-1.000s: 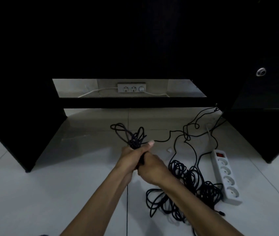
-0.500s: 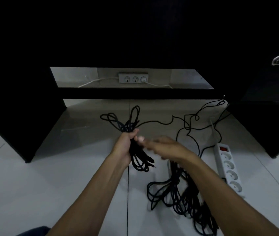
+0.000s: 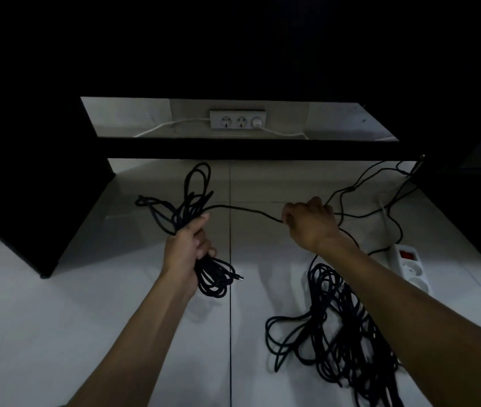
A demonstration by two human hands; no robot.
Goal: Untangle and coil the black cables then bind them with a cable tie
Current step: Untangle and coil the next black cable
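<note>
Left grip (image 3: 187, 248) clenches coiled cable (image 3: 204, 230); right grip (image 3: 311, 221) pinches its strand, seemingly, above dim white tiles (image 3: 57, 333).

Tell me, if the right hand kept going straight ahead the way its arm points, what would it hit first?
Probably the dark crossbar of the furniture ahead. The right hand, gripping the black cable, points up and away over bare floor. Depth is hard to judge, so it might pass below it.

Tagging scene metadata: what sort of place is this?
Probably a home or office room, on the floor under a dark desk: white tile floor, a wall socket strip behind, a white power strip beside loose black cables.
</note>
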